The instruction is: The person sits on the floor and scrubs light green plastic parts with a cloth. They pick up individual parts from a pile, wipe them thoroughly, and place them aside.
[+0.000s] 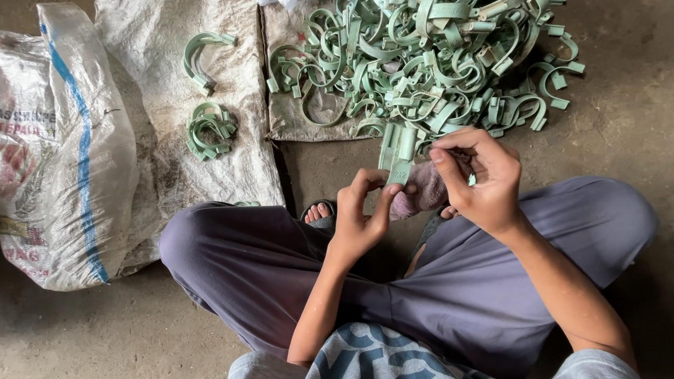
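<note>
Crossed legs [462, 282] on the floor, both hands working one green clip [398, 158].
Left hand [363, 215] is pinching its lower end, right hand [482, 177] is gripping alongside; it's sitting just under the big clip pile [422, 49], sack [54, 141] lying off left.

Pale green clips [422, 57] — white sack [55, 149], blue stripe — purple trousers [462, 282].

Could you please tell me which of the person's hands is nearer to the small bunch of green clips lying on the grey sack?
The left. The left hand is right of and below the small bunch of green clips; the right hand lies farther right, beyond it.
</note>
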